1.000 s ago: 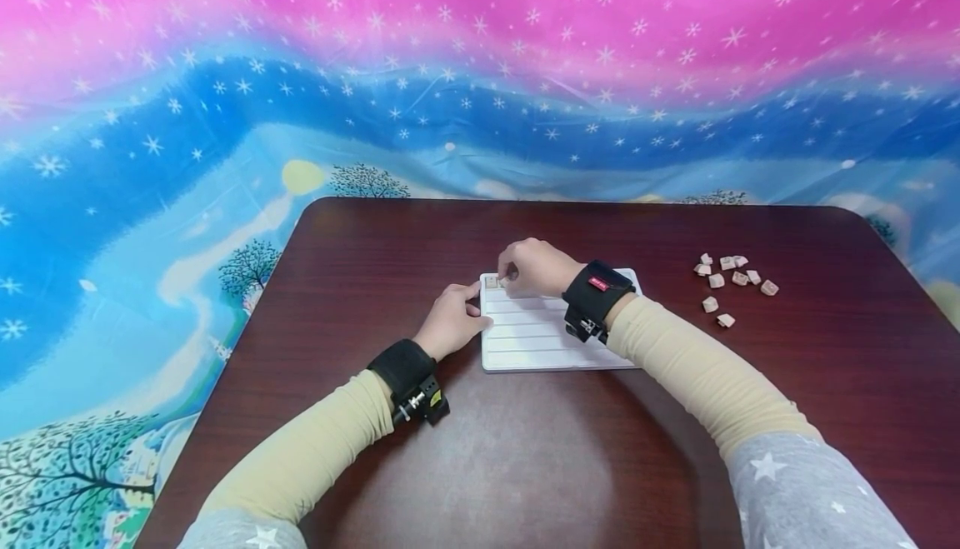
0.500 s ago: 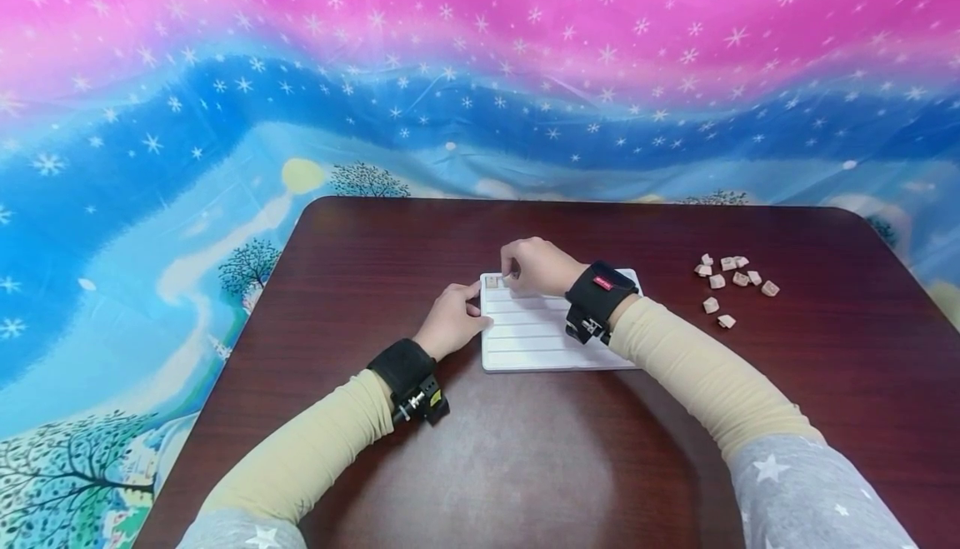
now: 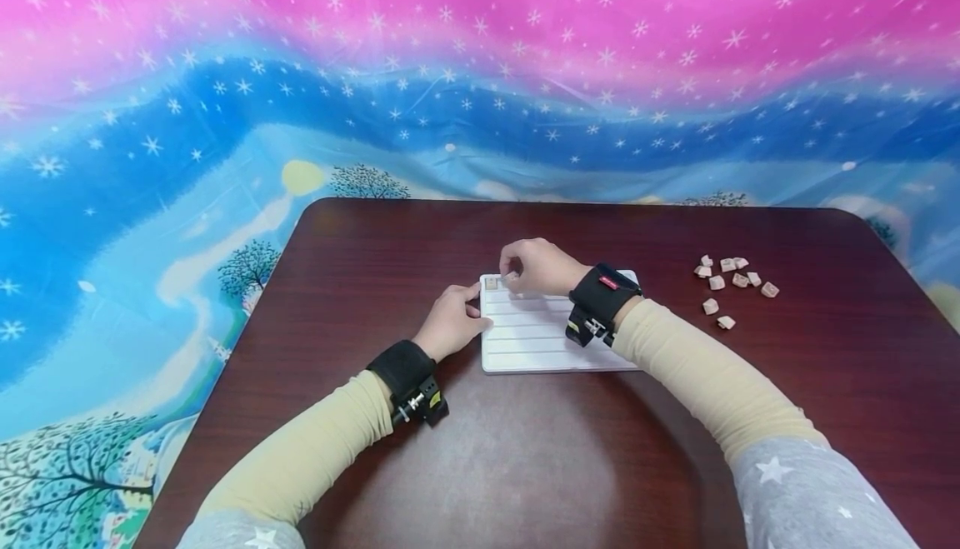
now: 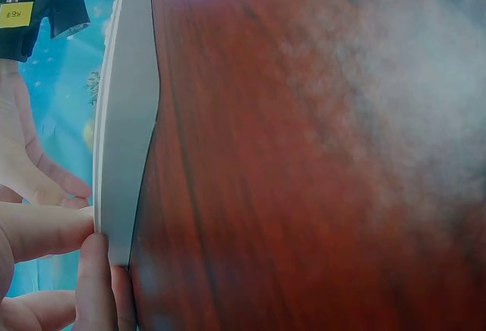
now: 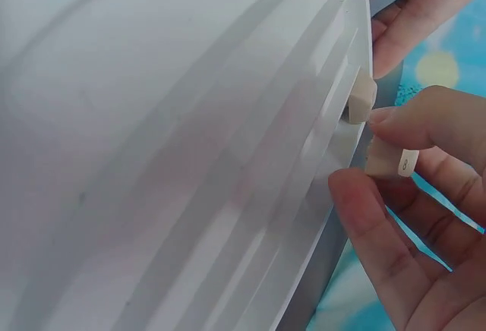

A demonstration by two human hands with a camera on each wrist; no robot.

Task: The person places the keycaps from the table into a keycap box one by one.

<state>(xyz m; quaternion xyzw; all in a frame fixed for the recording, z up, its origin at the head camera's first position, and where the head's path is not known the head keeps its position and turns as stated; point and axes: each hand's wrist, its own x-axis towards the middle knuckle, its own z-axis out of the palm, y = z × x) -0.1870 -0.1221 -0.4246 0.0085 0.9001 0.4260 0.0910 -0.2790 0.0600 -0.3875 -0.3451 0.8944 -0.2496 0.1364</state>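
A white ridged tray (image 3: 525, 341) lies on the table. My left hand (image 3: 452, 320) grips its left edge; in the left wrist view the thumb (image 4: 49, 230) touches the rim and a finger (image 4: 95, 282) presses the side. Over the tray's far row, my right hand (image 3: 543, 267) pinches a beige keycap (image 5: 389, 158) between thumb and fingertip, a small dark mark showing on one face. Another keycap (image 5: 362, 97) sits in that row near the corner, close to my right thumb; the head view shows this seated keycap (image 3: 491, 282) too.
Several loose beige keycaps (image 3: 717, 282) are scattered to the right of the tray on the dark wooden table (image 3: 375, 266). Behind the table hangs a pink and blue patterned cloth (image 3: 480, 74).
My right wrist has shifted slightly to the right and turned a little, its fingers staying over the far row. The left hand and tray stay where they were.
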